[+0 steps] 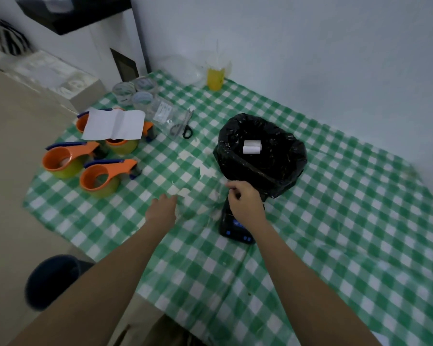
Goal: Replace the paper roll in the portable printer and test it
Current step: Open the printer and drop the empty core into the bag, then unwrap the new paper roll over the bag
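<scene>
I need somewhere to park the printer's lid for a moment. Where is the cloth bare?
Bare cloth lies right of the black bag and printer, out to the wall, and along the near edge between the arms. The far left is crowded: tape dispensers, paper sheet, scissors, cups. Clear wrapping lies between the hands.

We are reaching both bare forearms forward from the lower edge of the view. Our left hand [161,208] is lying palm down, its fingers stretched ahead and slightly spread, gripping nothing we can make out. Our right hand [244,202] is sitting farther forward, wrist bent, fingers curled inward with thumb and fingertips pinched together; what they are pinching is unclear.
</scene>
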`<state>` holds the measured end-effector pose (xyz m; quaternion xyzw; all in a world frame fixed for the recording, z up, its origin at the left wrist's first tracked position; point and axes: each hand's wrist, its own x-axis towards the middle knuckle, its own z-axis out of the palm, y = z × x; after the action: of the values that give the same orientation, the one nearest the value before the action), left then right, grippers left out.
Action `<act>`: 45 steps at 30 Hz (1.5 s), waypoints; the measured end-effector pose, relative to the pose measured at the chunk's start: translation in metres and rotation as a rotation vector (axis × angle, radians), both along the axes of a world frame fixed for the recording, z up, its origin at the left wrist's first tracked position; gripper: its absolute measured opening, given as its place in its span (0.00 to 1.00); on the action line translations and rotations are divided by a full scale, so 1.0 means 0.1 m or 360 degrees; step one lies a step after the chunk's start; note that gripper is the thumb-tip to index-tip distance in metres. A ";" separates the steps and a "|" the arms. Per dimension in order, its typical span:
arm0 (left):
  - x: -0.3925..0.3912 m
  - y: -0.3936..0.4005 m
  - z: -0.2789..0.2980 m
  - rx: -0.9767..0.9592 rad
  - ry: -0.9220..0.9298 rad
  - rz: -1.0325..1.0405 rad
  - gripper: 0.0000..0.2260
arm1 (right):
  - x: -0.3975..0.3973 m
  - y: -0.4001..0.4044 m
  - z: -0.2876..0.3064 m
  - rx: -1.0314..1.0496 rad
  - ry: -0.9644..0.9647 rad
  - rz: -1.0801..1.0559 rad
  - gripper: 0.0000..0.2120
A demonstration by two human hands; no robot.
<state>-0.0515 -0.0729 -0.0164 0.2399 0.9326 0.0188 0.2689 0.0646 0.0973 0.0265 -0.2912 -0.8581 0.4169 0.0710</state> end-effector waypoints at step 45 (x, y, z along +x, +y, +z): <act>0.64 0.59 1.39 0.1410 -0.0428 -0.0406 0.15 | 0.70 -0.11 1.11 -0.0542 0.0608 -0.0273 0.04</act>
<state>0.0123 -0.0144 0.1221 0.4394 0.7548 0.4123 0.2592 0.1346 0.0867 0.1379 -0.2865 -0.7189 0.5951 0.2168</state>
